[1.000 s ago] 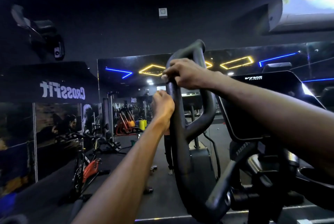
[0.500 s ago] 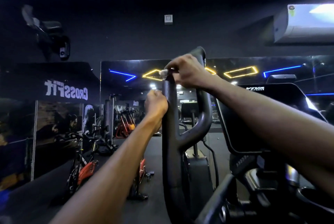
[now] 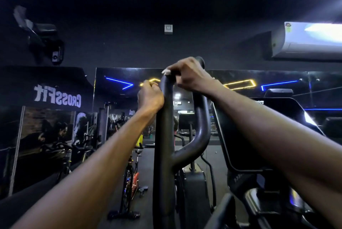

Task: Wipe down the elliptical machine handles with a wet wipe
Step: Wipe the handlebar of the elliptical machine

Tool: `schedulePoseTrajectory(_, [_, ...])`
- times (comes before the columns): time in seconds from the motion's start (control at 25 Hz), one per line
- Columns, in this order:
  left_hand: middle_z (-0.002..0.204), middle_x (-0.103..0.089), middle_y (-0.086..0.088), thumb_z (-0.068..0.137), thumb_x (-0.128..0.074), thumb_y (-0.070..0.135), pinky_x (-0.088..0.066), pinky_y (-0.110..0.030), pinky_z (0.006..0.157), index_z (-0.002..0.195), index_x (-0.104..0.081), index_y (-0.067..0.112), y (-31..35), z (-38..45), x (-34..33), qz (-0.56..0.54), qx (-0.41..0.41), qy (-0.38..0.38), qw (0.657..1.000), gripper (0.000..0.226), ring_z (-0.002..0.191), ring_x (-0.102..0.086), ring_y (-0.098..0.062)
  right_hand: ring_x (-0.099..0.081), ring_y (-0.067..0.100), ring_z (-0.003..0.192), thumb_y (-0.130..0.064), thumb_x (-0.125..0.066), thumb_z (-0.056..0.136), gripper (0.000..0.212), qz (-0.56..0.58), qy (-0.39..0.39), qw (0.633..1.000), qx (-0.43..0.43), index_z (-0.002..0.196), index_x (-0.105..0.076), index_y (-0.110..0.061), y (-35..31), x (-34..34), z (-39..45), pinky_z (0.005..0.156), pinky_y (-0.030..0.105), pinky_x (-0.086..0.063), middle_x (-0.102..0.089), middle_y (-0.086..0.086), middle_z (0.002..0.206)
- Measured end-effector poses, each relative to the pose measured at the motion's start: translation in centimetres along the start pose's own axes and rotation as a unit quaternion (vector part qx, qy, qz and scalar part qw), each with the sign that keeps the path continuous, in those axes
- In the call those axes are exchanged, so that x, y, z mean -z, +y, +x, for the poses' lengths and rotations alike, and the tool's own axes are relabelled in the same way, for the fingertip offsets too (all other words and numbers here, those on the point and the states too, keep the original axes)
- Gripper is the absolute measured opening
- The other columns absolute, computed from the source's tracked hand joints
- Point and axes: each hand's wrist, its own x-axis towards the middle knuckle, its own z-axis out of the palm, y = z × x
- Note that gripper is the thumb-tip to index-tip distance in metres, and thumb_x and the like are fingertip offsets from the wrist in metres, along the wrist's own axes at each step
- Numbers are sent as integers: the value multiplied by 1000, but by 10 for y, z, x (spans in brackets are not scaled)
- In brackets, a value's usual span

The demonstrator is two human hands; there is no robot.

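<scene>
The black looped elliptical handle (image 3: 164,136) rises in the middle of the head view. My right hand (image 3: 187,75) curls over the top of the loop and presses a white wet wipe (image 3: 166,71) against it; only a small corner of the wipe shows under the fingers. My left hand (image 3: 150,97) grips the left bar of the handle just below the top.
The elliptical's dark console (image 3: 259,132) stands to the right of the handle. A spin bike (image 3: 132,182) stands on the floor at lower left. A mirrored wall (image 3: 120,99) lies ahead, an air conditioner (image 3: 307,40) hangs at upper right.
My right hand with the wipe has slid up from the left bar onto the top of the loop. My left hand has moved up the bar behind it.
</scene>
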Motion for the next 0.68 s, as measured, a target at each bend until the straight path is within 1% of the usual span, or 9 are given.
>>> schedulePoseTrajectory(0.08, [110,-64,-9,99,-41,20,-39,-31,76,106,-61,13,6,9,-3,7,-8,3,1000,22,95,-55,-24,-68,33,94,-33,-51,85,32,-37,-9,999,-28,97,-77,-18,3,3,7,79,41,-53,-75,9,96])
schedulePoseTrajectory(0.16, [113,-65,-12,97,-45,22,-45,-34,82,108,-62,12,12,16,-6,23,-14,-3,1000,22,104,-59,-29,-66,38,90,-29,-51,83,29,-40,-24,999,13,88,-75,-13,-2,-5,9,74,43,-53,-74,12,91])
schedulePoseTrajectory(0.2, [114,-65,-12,97,-46,22,-47,-36,85,109,-62,11,15,19,-7,27,-18,-4,999,23,106,-59,-31,-66,39,91,-28,-52,82,28,-32,-17,999,12,89,-75,-12,-2,-7,11,74,42,-53,-74,13,92])
schedulePoseTrajectory(0.28, [113,-64,-12,97,-44,22,-49,-38,84,112,-60,10,22,22,-10,31,-17,-14,999,25,103,-59,-30,-67,37,97,-25,-54,87,26,-43,11,997,-59,95,-76,-13,7,-7,16,75,37,-51,-74,13,100])
schedulePoseTrajectory(0.32, [112,-62,-11,98,-43,22,-48,-38,81,114,-58,9,27,23,-11,39,-20,-20,999,26,101,-59,-30,-66,36,97,-24,-54,89,25,-63,14,994,-87,94,-74,-12,12,-6,18,72,35,-48,-73,13,101])
schedulePoseTrajectory(0.4, [112,-63,-14,97,-44,24,-43,-35,76,114,-59,7,32,25,-16,68,-51,-31,996,28,103,-59,-32,-66,36,96,-23,-52,89,23,-80,-12,994,-75,90,-71,-11,16,-8,20,68,34,-42,-72,13,99])
schedulePoseTrajectory(0.48, [114,-62,-17,98,-42,23,-39,-33,75,113,-57,5,33,27,-20,76,-89,-30,993,28,104,-57,-32,-66,36,96,-23,-53,87,22,-74,-30,994,-70,95,-72,-15,18,-5,20,73,38,-49,-71,12,100])
schedulePoseTrajectory(0.56, [114,-58,-16,100,-37,22,-34,-33,73,114,-52,5,30,25,-23,73,-111,-24,991,26,95,-52,-24,-65,40,96,-21,-56,82,24,-63,-18,992,-111,100,-72,-16,29,3,20,79,45,-56,-69,15,102])
schedulePoseTrajectory(0.68, [111,-55,-13,102,-35,24,-35,-35,73,112,-50,8,25,25,-26,88,-134,-13,987,24,91,-48,-21,-64,37,86,-19,-54,78,20,-80,-41,992,-93,93,-67,-18,42,6,14,73,44,-56,-68,12,93])
